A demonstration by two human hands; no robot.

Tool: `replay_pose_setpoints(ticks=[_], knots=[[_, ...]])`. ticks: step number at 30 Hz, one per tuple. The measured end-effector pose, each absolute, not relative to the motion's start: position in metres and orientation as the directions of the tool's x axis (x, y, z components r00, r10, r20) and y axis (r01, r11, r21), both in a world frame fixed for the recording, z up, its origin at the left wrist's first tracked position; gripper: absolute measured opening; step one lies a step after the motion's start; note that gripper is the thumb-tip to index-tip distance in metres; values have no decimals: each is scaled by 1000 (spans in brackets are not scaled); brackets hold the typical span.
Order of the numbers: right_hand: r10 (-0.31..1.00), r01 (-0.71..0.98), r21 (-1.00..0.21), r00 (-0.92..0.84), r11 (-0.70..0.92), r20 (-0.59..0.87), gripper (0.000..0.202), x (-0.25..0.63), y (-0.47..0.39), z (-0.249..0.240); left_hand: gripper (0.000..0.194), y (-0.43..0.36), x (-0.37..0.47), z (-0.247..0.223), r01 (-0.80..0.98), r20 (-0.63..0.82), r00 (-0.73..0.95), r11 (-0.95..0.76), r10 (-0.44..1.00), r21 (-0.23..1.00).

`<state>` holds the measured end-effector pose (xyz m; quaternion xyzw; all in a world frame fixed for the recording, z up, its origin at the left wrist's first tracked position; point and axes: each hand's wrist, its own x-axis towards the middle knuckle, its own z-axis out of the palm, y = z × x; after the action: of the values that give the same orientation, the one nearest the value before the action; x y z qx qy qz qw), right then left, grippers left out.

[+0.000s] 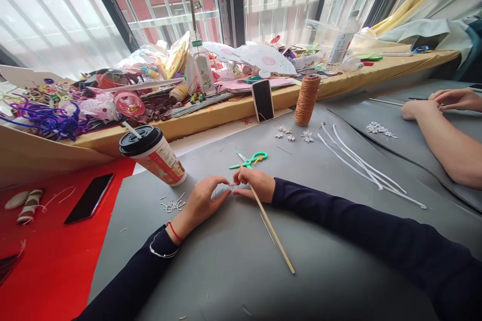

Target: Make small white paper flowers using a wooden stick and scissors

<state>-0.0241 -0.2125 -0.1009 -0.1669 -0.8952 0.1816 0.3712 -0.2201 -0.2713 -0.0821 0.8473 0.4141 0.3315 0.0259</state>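
Observation:
Between my fingertips is a small white wire-like piece [232,186], too small to make out fully. My left hand [207,196] pinches it from the left, thumb and forefinger close together. From the right, my right hand [256,184] grips it too, and a long wooden stick [276,238] runs from under those fingers toward the lower right. A thin needle-like rod [268,229] lies beside the stick. Just beyond my hands are green scissors [249,160]. Short white pieces [173,204] lie in a small pile left of my left hand.
A lidded paper cup [165,160] stands behind my left hand. Behind the scissors are a twine spool [307,100], an upright phone [262,101] and small white flower shapes [290,137]. White strips [361,165] lie right; another person's hands [433,105] are far right.

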Motion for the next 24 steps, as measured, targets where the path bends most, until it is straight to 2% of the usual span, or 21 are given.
replay_pose_setpoints(ticks=[3, 7, 11, 16, 19, 21, 24], knots=[[411, 148, -439, -690, 886, 596, 23, -25, -214, -100, 20, -272, -220, -82, 685, 520, 466, -664, 716, 300], [420, 206, -401, -705, 893, 572, 22, -25, -216, -97, 20, -272, -221, -79, 688, 505, 505, -680, 700, 255], [494, 334, -363, -593, 870, 636, 20, -5, -194, -89, 17, -272, -226, -77, 694, 444, 556, -686, 703, 217], [611, 574, -401, -231, 714, 757, 17, 59, -137, -74, 17, -270, -230, -77, 694, 405, 584, -692, 703, 200], [679, 717, -478, 9, 507, 734, 19, 91, -108, -72, 17, -270, -231, -78, 694, 380, 593, -690, 710, 206], [741, 770, -480, 15, 419, 671, 19, 103, -97, -74, 16, -270, -231, -78, 696, 367, 593, -685, 717, 213], [861, 854, -423, -56, 303, 505, 24, 111, -90, -76, 16, -269, -232, -78, 697, 354, 591, -680, 725, 229]])
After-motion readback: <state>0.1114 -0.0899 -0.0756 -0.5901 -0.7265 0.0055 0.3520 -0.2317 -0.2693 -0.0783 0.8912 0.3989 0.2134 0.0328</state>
